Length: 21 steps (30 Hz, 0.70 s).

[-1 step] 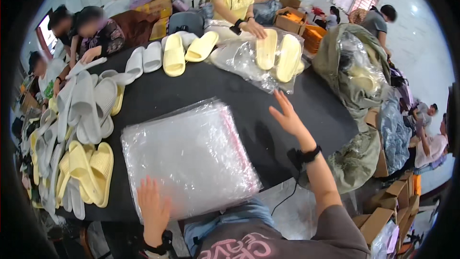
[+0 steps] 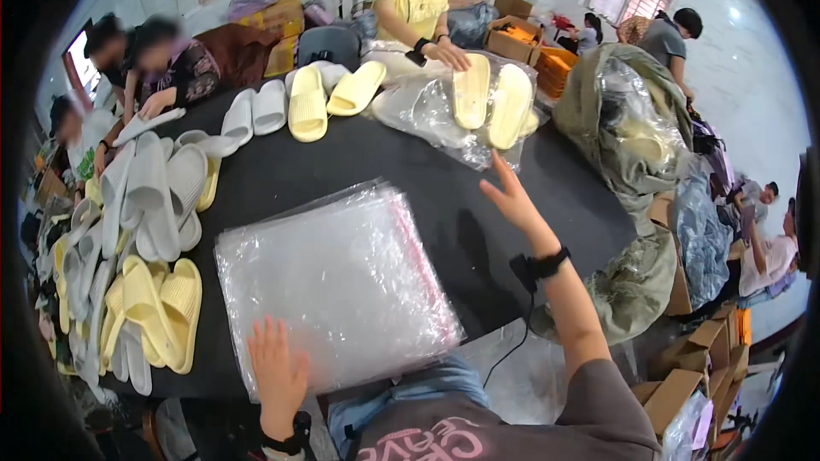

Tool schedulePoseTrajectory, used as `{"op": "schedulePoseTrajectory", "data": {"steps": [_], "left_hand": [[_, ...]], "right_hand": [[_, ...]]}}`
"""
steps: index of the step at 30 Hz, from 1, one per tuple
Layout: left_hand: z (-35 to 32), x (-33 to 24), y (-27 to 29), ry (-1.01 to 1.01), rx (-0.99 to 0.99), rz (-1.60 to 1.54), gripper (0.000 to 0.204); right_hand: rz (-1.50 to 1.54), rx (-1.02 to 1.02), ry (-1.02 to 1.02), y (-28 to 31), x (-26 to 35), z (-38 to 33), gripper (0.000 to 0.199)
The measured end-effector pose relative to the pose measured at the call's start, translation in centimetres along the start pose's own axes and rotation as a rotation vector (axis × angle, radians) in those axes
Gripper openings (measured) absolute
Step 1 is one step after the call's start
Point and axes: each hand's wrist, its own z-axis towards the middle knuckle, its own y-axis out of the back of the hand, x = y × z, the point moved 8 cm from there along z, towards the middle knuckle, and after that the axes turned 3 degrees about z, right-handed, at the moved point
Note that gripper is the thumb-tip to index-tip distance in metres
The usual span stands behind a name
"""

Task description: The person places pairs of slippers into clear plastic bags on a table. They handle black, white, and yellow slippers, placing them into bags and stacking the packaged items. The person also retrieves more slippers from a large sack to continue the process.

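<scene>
My left hand [image 2: 278, 367] lies with fingers stretched on the near left corner of a stack of clear plastic bags [image 2: 333, 265]. Reaching forward over the black table, my right hand [image 2: 512, 201] has its fingers apart and holds nothing. Its fingertips come close to a pair of pale yellow slippers [image 2: 511, 107] lying soles up on clear plastic at the far side; whether they touch, I cannot tell. Across the table, a co-worker in a yellow top rests a hand [image 2: 446, 55] at the far end of the left slipper of that pair.
Grey slippers [image 2: 149, 188] and yellow slippers [image 2: 181, 307] are heaped along the left edge. More slippers [image 2: 307, 107] stand along the far edge. A large green-grey sack [image 2: 598, 111] bulges at the right, with cardboard boxes [image 2: 683, 367] below. Black cable [image 2: 512, 346] hangs from my right wrist.
My right hand has moved slightly farther forward, closer to the yellow slippers. The left hand stays on the bag stack.
</scene>
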Motion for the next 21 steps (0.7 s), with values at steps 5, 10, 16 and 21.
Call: {"op": "schedulePoseTrajectory", "data": {"steps": [5,10,16,21], "left_hand": [[0.7,-0.8,-3.5,-0.012,-0.069,0.027,0.074],[0.0,-0.9,-3.1,-0.004,-0.100,0.113,0.078],[0.0,-0.9,-3.3,-0.001,-0.117,0.110,0.079],[0.0,-0.7,-3.3,0.002,-0.157,0.127,0.077]], "right_hand": [[0.378,-0.472,-0.394,4.6,-14.4,6.4,0.093],[0.422,-0.242,-0.534,-1.8,-15.7,7.6,0.090],[-0.049,-0.148,-0.351,-5.1,-12.5,11.1,0.097],[-0.423,-0.104,-0.227,-5.7,-9.7,10.6,0.018]]}}
